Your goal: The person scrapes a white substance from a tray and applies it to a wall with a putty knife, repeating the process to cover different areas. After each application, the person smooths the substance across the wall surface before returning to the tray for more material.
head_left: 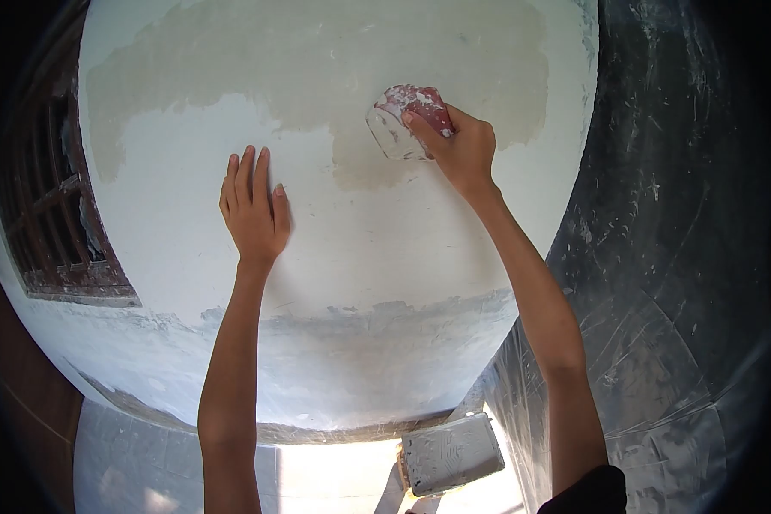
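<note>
My right hand (469, 152) grips a putty scraper (421, 104), reddish on top with white smears and a pale, see-through-looking lower part. Its flat side lies against the wall (385, 231), over the border between a greyish-beige patch (317, 60) and the whiter surface. The fingers behind the scraper are partly hidden. My left hand (255, 214) rests on the white part of the wall, fingers stretched out and pointing up, holding nothing.
A rectangular tub (454, 454) smeared with pale paste stands below the wall. A dark wooden window grille (51, 188) is at the left. Dark plastic sheeting (677, 257) hangs along the right side. A rough grey band (377, 321) crosses the lower wall.
</note>
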Demonstrator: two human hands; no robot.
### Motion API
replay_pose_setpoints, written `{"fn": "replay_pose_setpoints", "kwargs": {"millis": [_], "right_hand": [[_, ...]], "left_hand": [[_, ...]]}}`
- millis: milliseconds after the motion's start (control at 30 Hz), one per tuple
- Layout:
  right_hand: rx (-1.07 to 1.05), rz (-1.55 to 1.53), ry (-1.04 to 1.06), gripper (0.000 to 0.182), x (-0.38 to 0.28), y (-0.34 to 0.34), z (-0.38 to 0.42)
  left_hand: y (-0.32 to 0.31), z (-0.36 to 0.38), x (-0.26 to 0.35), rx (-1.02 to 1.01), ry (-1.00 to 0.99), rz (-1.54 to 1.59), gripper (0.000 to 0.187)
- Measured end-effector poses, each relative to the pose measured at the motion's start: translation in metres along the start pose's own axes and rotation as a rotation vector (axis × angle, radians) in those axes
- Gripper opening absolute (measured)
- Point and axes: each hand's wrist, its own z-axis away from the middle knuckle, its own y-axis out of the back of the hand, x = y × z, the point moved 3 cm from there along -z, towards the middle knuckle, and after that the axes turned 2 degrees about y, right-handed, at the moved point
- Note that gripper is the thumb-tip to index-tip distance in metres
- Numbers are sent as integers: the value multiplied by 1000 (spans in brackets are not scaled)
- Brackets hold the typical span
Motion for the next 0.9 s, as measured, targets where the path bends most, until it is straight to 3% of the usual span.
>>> {"fn": "replay_pose_setpoints", "kwargs": {"millis": [233, 300, 367, 533, 567, 633, 767, 833, 900], "right_hand": [[419, 160, -76, 48, 48, 75, -11], [429, 220, -124, 47, 41, 80, -5], [503, -112, -26, 39, 8, 65, 4], [-7, -410, -77, 34, -18, -14, 12], [-3, -408, -76, 34, -11, -19, 9], [-45, -122, 27, 36, -8, -28, 6], [212, 143, 54, 41, 5, 12, -7], [425, 141, -70, 40, 14, 40, -10], [686, 141, -45, 37, 20, 59, -8]], "left_hand": [[1, -1, 2, 6, 21, -3, 51], [1, 0, 3, -6, 34, -11, 51], [0, -1, 3, 1, 35, -18, 51], [-1, 0, 0, 4, 9, -17, 50], [-2, 0, -1, 5, 6, -14, 50], [-2, 0, -1, -1, 15, -10, 50], [-3, 1, -2, -12, -4, 8, 51], [-4, 2, -2, -15, -5, -6, 51], [-4, 2, -1, -22, 9, -5, 51]]}}
